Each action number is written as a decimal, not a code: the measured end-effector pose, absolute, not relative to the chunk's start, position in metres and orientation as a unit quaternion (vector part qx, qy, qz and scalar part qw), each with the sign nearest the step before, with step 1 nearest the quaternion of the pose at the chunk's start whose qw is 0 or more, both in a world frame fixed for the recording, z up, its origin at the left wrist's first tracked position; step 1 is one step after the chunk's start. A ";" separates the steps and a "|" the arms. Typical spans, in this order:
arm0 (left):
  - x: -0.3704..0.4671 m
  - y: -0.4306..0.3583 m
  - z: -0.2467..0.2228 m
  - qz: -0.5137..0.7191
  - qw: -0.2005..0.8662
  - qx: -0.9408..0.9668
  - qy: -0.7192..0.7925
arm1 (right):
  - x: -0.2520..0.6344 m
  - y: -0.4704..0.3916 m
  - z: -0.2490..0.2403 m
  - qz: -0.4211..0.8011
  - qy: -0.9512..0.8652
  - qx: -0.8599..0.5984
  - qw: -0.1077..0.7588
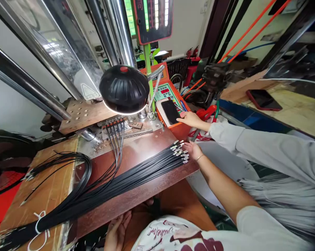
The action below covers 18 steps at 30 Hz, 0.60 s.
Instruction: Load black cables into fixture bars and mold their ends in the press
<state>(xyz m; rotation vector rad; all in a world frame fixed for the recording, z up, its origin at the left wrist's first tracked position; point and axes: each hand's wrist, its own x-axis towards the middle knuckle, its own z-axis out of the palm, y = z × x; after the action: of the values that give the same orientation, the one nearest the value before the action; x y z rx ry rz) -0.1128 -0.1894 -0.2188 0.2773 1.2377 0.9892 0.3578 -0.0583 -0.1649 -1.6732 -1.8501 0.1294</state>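
A bundle of black cables (136, 176) with metal connector ends (179, 151) lies across the brown work board. My right hand (194, 150) is at those connector ends, its fingers loosely stretched beside or lightly touching them. Below the board's front edge, my left hand (117, 232) rests near my lap, fingers apart and nothing visible in it. Several cables run up to a small metal fixture (115, 121) under a black round lamp (124, 90). Around the bundle's left part goes a white tie (39, 223).
Another person's hand (191, 120) reaches from the right to a dark phone (170, 111) on the orange control box (182, 129). Metal columns (123, 35) rise behind the lamp. A second phone (264, 99) lies on the right-hand table; grey cables (282, 202) hang below.
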 end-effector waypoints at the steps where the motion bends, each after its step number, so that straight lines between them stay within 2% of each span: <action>1: -0.113 -0.188 -0.221 0.439 0.694 0.125 0.557 | 0.357 -0.069 -0.164 0.051 -0.702 -0.633 0.323; 5: -0.105 -0.182 -0.224 0.438 0.702 0.129 0.547 | 0.343 -0.086 -0.137 0.036 -0.698 -0.622 0.353; 11: -0.096 -0.176 -0.220 0.446 0.680 0.151 0.562 | 0.340 -0.027 -0.076 0.032 -0.647 -0.643 0.409; 18: -0.115 -0.177 -0.225 0.440 0.672 0.170 0.571 | 0.354 0.026 -0.077 0.073 -0.589 -0.694 0.407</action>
<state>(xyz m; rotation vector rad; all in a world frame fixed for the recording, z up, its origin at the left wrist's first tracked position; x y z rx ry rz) -0.1146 -0.1765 -0.2252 0.3825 1.2869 0.9912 0.3542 0.0265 -0.0766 -1.7492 -1.4855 0.1848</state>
